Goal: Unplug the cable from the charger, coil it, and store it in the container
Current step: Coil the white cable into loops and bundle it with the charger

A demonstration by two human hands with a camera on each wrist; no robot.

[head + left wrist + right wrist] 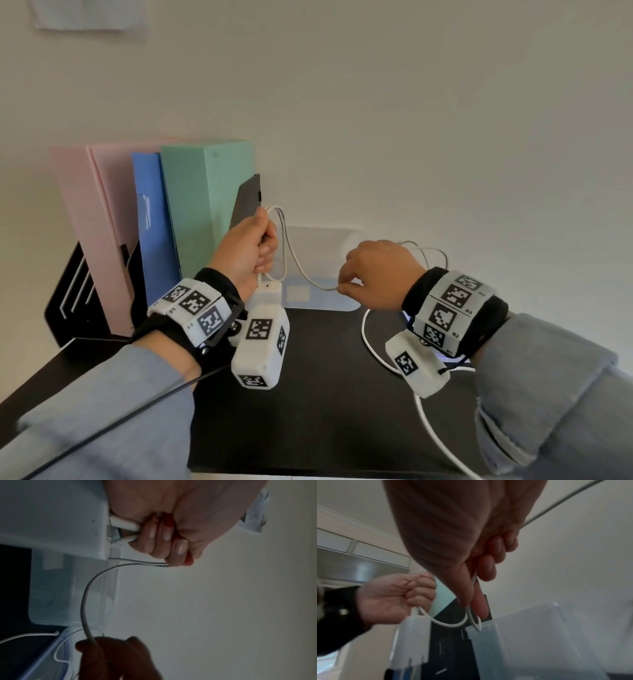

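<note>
The thin white cable [301, 270] hangs above the black counter [325, 394] between a left hand [246, 250] gripping its gathered loops beside the white block charger [269, 296] and a right hand [373, 274] pinching the slack, which should feed each loop evenly, untwisted, near the clear plastic container [322, 260].

The head view is evenly lit and fairly sharp, with soft daylight on the pale wall [411, 102] and straight lines bowing toward the edges. The left wrist view is dim and grainy, the right hand [111, 658] a dark blur at its bottom. The right wrist view is brighter but smeared by motion blur.
</note>
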